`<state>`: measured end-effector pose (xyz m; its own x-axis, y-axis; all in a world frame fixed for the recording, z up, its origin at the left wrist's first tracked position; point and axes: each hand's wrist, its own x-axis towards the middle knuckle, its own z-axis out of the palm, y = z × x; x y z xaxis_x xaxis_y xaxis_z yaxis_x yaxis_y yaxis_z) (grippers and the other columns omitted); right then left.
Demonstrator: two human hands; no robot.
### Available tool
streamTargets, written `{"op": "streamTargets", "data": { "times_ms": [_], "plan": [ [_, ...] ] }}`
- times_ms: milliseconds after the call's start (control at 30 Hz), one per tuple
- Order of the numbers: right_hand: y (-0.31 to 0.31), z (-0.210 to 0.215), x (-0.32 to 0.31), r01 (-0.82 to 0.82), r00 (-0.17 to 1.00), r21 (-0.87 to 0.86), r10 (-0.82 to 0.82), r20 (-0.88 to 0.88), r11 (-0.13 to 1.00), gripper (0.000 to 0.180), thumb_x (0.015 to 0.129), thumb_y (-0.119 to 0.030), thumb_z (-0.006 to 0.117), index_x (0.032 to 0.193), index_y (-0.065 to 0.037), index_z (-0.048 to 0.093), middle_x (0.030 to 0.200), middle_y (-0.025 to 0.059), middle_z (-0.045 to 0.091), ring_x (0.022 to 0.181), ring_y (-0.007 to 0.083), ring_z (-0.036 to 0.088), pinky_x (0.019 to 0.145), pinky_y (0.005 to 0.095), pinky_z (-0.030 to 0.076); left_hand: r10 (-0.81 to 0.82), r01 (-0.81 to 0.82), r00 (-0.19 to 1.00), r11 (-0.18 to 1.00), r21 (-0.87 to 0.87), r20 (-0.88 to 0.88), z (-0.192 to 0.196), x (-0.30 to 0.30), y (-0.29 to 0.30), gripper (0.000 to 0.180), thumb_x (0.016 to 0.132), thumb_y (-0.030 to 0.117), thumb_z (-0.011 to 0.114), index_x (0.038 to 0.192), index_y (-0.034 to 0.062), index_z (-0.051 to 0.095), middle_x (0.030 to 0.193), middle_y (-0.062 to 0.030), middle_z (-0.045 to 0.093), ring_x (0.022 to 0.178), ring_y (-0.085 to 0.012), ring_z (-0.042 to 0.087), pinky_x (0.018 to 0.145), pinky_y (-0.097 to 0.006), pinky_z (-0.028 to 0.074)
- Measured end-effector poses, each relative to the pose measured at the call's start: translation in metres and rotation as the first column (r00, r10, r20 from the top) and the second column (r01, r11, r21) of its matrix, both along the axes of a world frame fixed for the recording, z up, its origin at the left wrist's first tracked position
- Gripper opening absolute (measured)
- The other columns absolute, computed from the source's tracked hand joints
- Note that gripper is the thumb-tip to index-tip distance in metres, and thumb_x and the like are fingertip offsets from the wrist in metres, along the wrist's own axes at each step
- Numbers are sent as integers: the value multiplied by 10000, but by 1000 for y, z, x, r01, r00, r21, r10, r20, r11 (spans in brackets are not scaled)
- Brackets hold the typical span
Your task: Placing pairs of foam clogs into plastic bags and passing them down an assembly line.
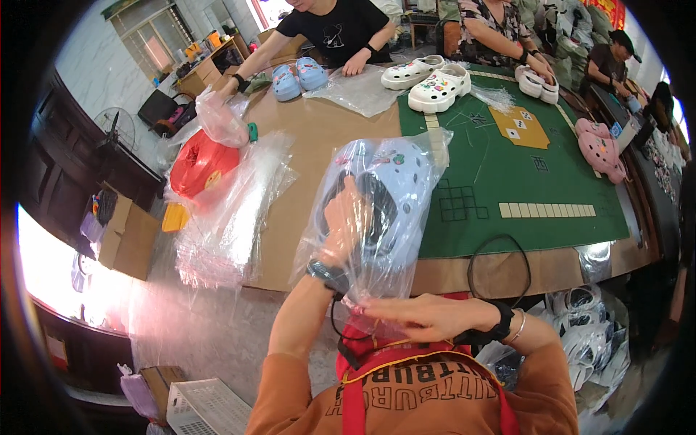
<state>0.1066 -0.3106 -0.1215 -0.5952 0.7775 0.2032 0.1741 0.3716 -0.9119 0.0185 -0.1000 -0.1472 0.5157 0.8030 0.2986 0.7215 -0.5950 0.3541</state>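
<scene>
A pair of light blue clogs (409,190) with dark insides and small charms lies on the near table edge inside a clear plastic bag (428,163). My left hand (346,217) reaches into the bag and grips the clogs where their inner sides meet. One finger stretches toward the toes, while the others are partly hidden by the shoes and glare on the film. Close to my chest, my right hand (428,315) is held flat with fingers extended. Its fingertips touch the bag's gathered mouth beside my left wrist.
Flat clear bags (232,225) and a red roll (203,165) lie at left. Opposite, one person handles bags near other blue clogs (299,78); another touches white clogs (538,83). More white clogs (438,88) and pink clogs (600,148) sit around the green mat (536,170).
</scene>
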Motion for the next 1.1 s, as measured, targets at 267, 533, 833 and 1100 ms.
{"op": "streamTargets", "data": {
  "times_ms": [267,533,833,1100],
  "plan": [
    [-17,-36,27,429,840,265,-489,234,864,541,751,42,450,1277,-81,427,1312,112,444,1106,300,504,863,362,468,-51,51,999,999,14,13,-31,21,2,508,830,348,549,1172,-7,429,940,-227,597,869,-392,589,752,-475,448],
    [-10,-31,37,374,897,148,-398,193,915,402,776,15,469,1170,-42,527,1197,122,541,1062,300,533,868,363,448,-577,499,816,735,458,38,-33,-32,-52,292,678,80,602,970,68,601,878,-83,568,769,-288,547,673,-411,429],
    [-14,-18,24,382,913,107,-393,107,918,409,811,-6,478,1219,-42,490,1225,120,522,1115,296,501,913,362,424,-587,508,808,738,444,51,-48,-59,-62,384,677,60,544,1058,37,582,1012,-133,578,912,-315,570,758,-412,454],
    [-3,-22,14,399,845,270,-466,264,876,350,783,-85,553,1133,-91,550,1158,86,561,967,259,585,810,359,468,-480,445,877,831,334,27,-33,-51,-39,487,707,60,520,1193,38,505,1028,-110,593,985,-272,547,829,-415,402]
  ]
}}
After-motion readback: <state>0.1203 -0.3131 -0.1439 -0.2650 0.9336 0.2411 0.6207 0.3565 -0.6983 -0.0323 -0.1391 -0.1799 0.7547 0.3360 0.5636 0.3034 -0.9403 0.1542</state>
